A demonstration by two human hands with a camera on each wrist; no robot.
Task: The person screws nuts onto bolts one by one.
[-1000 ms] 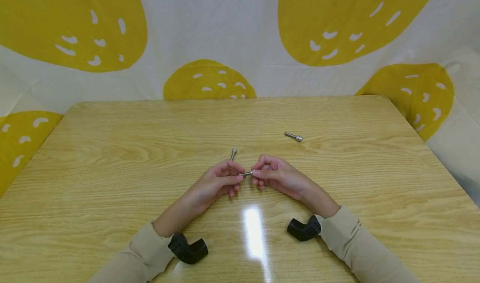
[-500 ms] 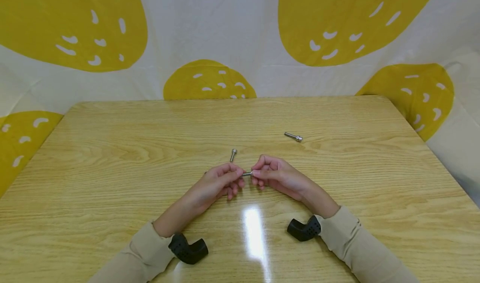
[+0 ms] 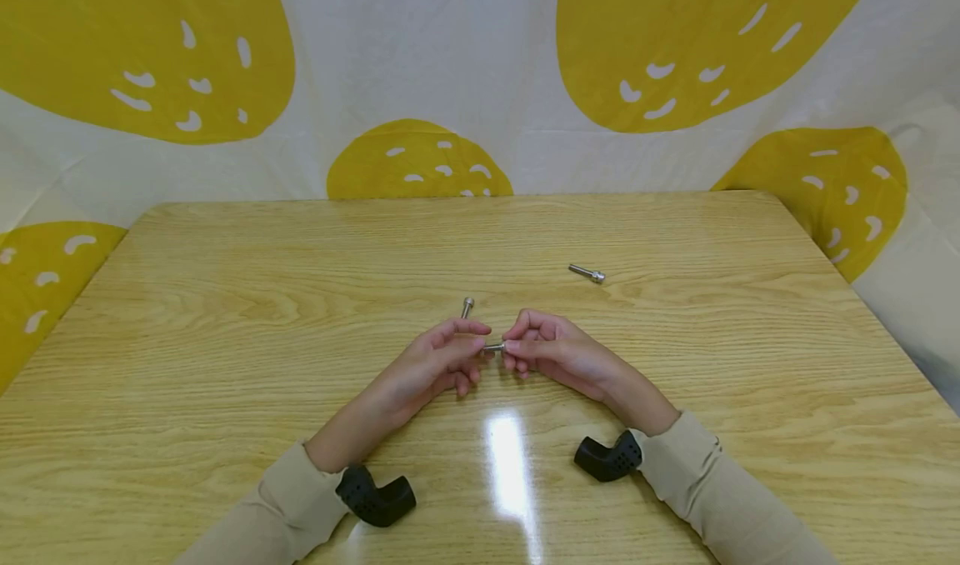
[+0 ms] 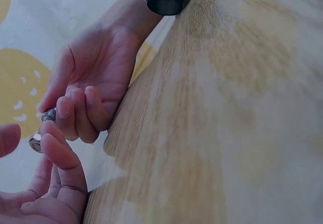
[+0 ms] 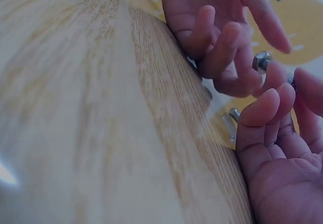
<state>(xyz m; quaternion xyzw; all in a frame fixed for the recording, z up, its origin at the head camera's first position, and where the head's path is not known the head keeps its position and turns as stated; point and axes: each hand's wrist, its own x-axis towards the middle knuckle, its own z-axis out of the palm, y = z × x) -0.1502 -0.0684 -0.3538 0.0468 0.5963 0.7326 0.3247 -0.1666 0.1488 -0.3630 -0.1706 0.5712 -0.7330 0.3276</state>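
Note:
My right hand (image 3: 558, 352) pinches a small silver bolt (image 3: 493, 347) between thumb and fingertips, low over the table. In the left wrist view a hex nut (image 4: 35, 142) sits on the bolt's shank, on the side towards my left hand (image 4: 48, 193). The knurled bolt head lies at the right fingertips. My left hand has its index finger held out straight, with a gap between finger and thumb. Its other fingers hang loosely bent by the nut. In the right wrist view the nut shows beside the left fingertips, while the right fingers hide part of the bolt.
A second bolt (image 3: 468, 305) lies just beyond my left hand, its lower end hidden. Farther back to the right lies a third bolt (image 3: 587, 273), with a nut near its head. The wooden table (image 3: 300, 265) ends at a white and yellow cloth (image 3: 420, 65).
Half a second ago my left thumb and index finger were closed together on the bolt's end; now the index finger is lifted away. The right hand has stayed in place with the bolt.

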